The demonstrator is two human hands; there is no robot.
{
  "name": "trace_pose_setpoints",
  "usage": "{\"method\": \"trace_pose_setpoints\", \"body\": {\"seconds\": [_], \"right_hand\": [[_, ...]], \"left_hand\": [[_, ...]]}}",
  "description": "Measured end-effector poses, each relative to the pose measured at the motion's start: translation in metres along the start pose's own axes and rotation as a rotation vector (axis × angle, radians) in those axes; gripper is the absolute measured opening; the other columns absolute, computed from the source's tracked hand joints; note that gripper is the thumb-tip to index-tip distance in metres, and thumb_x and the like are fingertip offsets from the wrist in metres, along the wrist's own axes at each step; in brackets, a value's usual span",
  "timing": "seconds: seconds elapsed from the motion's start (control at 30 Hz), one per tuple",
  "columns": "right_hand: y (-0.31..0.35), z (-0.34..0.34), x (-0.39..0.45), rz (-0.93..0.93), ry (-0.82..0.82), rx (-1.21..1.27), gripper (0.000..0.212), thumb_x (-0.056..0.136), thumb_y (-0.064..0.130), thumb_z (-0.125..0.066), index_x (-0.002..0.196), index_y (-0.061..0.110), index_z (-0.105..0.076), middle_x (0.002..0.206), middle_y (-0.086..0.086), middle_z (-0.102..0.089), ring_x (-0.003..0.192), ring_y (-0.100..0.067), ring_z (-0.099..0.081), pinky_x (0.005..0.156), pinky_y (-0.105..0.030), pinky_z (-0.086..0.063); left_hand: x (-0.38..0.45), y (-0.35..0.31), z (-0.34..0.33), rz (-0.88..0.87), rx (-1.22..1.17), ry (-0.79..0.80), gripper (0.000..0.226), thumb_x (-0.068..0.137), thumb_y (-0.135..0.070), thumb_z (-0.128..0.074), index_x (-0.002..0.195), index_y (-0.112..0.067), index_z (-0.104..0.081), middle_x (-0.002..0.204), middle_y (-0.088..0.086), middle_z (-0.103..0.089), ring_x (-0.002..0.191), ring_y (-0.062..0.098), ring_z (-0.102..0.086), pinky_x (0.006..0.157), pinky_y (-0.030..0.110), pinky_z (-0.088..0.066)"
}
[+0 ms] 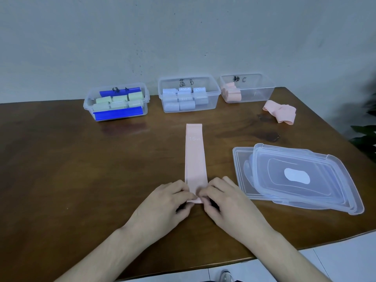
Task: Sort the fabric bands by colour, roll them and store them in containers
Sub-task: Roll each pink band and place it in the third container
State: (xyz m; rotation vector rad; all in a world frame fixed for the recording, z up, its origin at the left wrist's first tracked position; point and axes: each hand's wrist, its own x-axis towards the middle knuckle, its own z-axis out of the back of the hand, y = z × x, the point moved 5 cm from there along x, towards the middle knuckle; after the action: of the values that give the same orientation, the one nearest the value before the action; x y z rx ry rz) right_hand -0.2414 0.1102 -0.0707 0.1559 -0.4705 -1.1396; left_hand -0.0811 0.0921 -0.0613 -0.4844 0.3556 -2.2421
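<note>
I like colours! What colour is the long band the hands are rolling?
Pale pink: the long band shows best in the head view.

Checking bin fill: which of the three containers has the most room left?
The right container marked C: only a few pink rolls at its left end. The green container and blue container look nearly full.

head-worn view, looking forward and down, near the table point(61, 159)
</note>
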Motion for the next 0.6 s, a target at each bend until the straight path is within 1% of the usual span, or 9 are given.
{"method": "trace_pose_setpoints", "body": {"seconds": [0.1,0.17,0.27,0.37,0.43,0.5,0.57,0.6], "right_hand": [[0.001,0.003,-0.001,0.015,-0.01,0.015,0.012,0.097,0.031,-0.057,0.104,0.03,-0.066,0.102,0.018,-0.059,0.094,-0.002,-0.045,0.08,-0.013,-0.042],[0.001,0.001,-0.002,0.031,0.013,-0.003,0.014,0.096,0.032,-0.06,0.109,0.031,-0.067,0.106,0.018,-0.06,0.095,0.001,-0.042,0.081,-0.012,-0.04],[-0.003,-0.002,0.0,0.046,0.006,-0.007,0.018,0.097,0.03,-0.06,0.114,0.03,-0.068,0.108,0.017,-0.061,0.096,0.004,-0.038,0.083,-0.011,-0.039],[-0.005,-0.002,0.003,0.042,-0.016,-0.038,0.023,0.099,0.032,-0.055,0.116,0.029,-0.07,0.109,0.016,-0.062,0.096,-0.003,-0.045,0.084,-0.018,-0.047],[-0.006,-0.001,0.004,0.027,-0.028,-0.061,0.024,0.099,0.032,-0.056,0.116,0.029,-0.072,0.108,0.015,-0.062,0.096,-0.006,-0.047,0.084,-0.021,-0.05],[-0.006,0.0,0.005,0.012,-0.037,-0.07,0.026,0.098,0.032,-0.058,0.121,0.03,-0.069,0.11,0.014,-0.061,0.097,-0.006,-0.047,0.084,-0.022,-0.051],[-0.007,0.0,0.004,0.011,-0.049,-0.056,0.029,0.097,0.03,-0.06,0.126,0.031,-0.064,0.113,0.014,-0.059,0.098,-0.006,-0.048,0.083,-0.021,-0.048],[-0.007,0.0,0.004,0.016,-0.051,-0.051,0.029,0.096,0.03,-0.062,0.125,0.031,-0.063,0.113,0.015,-0.058,0.097,-0.007,-0.048,0.083,-0.021,-0.048]], "left_hand": [[0.002,0.003,0.0,0.011,0.001,-0.011,0.027,0.094,-0.036,-0.052,0.106,-0.03,-0.075,0.095,-0.016,-0.059,0.081,0.001,-0.056,0.073,0.016,-0.051],[0.004,0.004,0.001,0.019,0.0,-0.01,0.029,0.095,-0.037,-0.05,0.108,-0.03,-0.074,0.096,-0.016,-0.058,0.083,0.001,-0.056,0.076,0.016,-0.051],[0.006,0.004,0.002,0.038,-0.046,-0.006,0.029,0.095,-0.038,-0.049,0.112,-0.031,-0.072,0.099,-0.018,-0.058,0.085,-0.004,-0.053,0.078,0.008,-0.045],[0.007,0.005,0.003,0.039,-0.052,-0.009,0.021,0.094,-0.035,-0.056,0.11,-0.032,-0.07,0.102,-0.019,-0.058,0.082,-0.015,-0.047,0.078,0.0,-0.039],[0.008,0.008,0.001,0.041,-0.021,-0.013,0.019,0.094,-0.03,-0.06,0.109,-0.032,-0.071,0.102,-0.019,-0.059,0.08,-0.017,-0.046,0.077,-0.002,-0.038],[0.01,0.01,0.001,0.049,-0.013,-0.026,0.02,0.094,-0.029,-0.059,0.11,-0.031,-0.071,0.102,-0.019,-0.06,0.08,-0.013,-0.048,0.077,0.001,-0.041],[0.013,0.011,0.002,0.05,0.003,-0.042,0.021,0.095,-0.027,-0.059,0.111,-0.029,-0.072,0.101,-0.017,-0.06,0.082,-0.004,-0.054,0.077,0.011,-0.049],[0.015,0.012,0.002,0.052,0.013,-0.049,0.02,0.095,-0.026,-0.06,0.111,-0.028,-0.073,0.1,-0.016,-0.06,0.082,0.0,-0.056,0.076,0.015,-0.051]]}}
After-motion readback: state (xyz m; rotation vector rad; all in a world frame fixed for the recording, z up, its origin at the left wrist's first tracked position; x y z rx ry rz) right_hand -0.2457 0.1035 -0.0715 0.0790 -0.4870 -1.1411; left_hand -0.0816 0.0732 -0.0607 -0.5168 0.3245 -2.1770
